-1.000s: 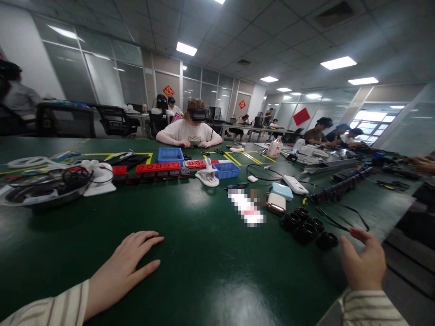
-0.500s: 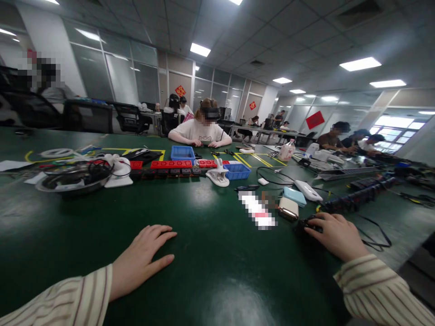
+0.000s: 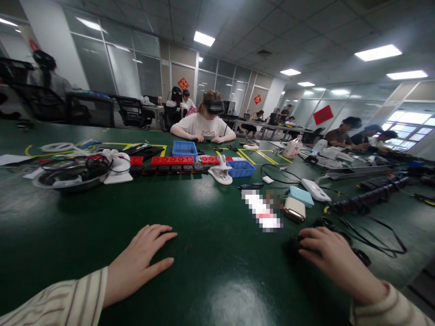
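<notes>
My left hand (image 3: 141,253) rests palm down on the dark green tabletop (image 3: 200,276), fingers stretched out and thumb apart, holding nothing. At the right, my right hand (image 3: 333,253) curls over a black object with round, wheel-like parts (image 3: 324,222). Its fingertips grip the near left end; the palm hides most of the object, so its kind is unclear. Just beyond it lie a cream and gold case (image 3: 295,209), a light blue box-shaped item (image 3: 301,196) and a white rounded device (image 3: 316,190). Left of these is a blurred-out phone-like strip (image 3: 261,210).
A metal bowl of cables (image 3: 70,179) stands at the left. Red and black power strips (image 3: 173,164), a white clip (image 3: 221,172) and blue trays (image 3: 242,169) cross the middle. Black cables (image 3: 384,235) lie at the right. A person in a headset (image 3: 204,124) sits opposite.
My right hand has shifted slightly nearer to me with the black object, away from the cream case, and more round parts show. My left hand stays in place. The view has tilted slightly.
</notes>
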The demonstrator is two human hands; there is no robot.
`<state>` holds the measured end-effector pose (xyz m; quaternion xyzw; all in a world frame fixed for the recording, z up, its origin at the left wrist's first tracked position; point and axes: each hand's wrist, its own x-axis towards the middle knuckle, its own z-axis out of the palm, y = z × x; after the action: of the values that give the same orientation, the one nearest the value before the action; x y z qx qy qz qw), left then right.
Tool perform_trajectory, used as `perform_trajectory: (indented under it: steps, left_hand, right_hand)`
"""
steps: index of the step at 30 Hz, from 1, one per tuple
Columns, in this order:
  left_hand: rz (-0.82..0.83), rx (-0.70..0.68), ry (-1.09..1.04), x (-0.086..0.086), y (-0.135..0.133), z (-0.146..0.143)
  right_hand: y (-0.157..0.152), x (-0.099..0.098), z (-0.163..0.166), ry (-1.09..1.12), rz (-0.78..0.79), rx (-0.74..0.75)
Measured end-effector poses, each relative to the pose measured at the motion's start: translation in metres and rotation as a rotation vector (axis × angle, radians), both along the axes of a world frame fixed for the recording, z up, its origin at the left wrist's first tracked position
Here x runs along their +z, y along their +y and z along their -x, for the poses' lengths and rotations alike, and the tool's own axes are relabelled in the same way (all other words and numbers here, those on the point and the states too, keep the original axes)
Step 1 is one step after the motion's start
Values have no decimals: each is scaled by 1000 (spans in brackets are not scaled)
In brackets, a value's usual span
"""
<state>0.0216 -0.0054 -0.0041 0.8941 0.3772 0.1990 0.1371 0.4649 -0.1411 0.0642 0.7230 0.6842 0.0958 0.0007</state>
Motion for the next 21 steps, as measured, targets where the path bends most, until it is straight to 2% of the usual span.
perform_trajectory:
  steps: [3, 5, 7, 9, 11, 14, 18, 21]
  left_hand:
    - [28, 7, -13, 2, -2, 0]
    - [25, -36, -53, 6, -5, 0]
    - [-14, -122, -109, 11, -9, 2]
    - [-66, -176, -159, 17, -14, 8]
    - [-100, -156, -182, 19, -16, 19]
    - [-111, -46, -163, 15, -11, 42]
    - [-100, 156, -83, 3, 4, 70]
    - [-85, 209, -5, 0, 19, 70]
  right_hand:
    - [-24, 1, 72, 189, 8, 286]
    - [-28, 0, 125, 318, 105, 517]
    - [-21, -2, 174, 394, 112, 721]
    - [-4, -3, 215, 418, 104, 840]
    - [21, -4, 245, 452, 130, 832]
    - [70, -7, 274, 541, 87, 768]
    - [132, -21, 293, 608, 12, 774]
    - [157, -32, 298, 670, -48, 795]
